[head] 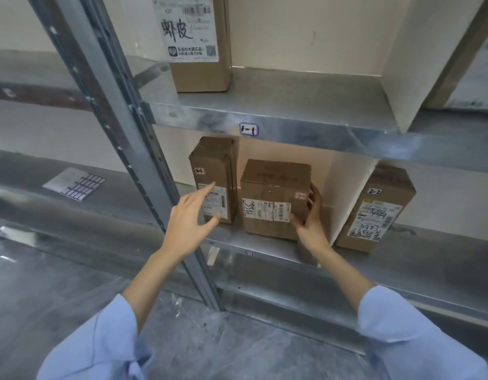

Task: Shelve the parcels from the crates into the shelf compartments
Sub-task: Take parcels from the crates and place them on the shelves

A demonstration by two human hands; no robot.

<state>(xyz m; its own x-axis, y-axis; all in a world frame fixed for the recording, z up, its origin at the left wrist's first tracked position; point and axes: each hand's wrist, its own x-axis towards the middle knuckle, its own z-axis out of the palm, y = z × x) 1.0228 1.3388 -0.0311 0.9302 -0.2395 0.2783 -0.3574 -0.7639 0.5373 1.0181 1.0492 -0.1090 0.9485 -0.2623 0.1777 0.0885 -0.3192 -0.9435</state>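
Brown cardboard makes up the squat parcel [273, 198], which stands on the lower board of the metal shelf [292, 116], in the compartment under the small tag [248, 129] marked 1-1, just beside a taller parcel [214, 165] on its left. The right hand [311, 223] grips its right edge: the thumb lies on the front face and the fingers curl round the side, their tips hidden behind the box. The left hand [188, 223] is spread wide with straight fingers and holds nothing; it overlaps the taller parcel, and contact cannot be judged. Past a white divider [346, 193] stands a third parcel [379, 204] tagged 2-2. The upper parcel [201, 75] is cut off by the frame's top, and most printed labels are too blurred to read.
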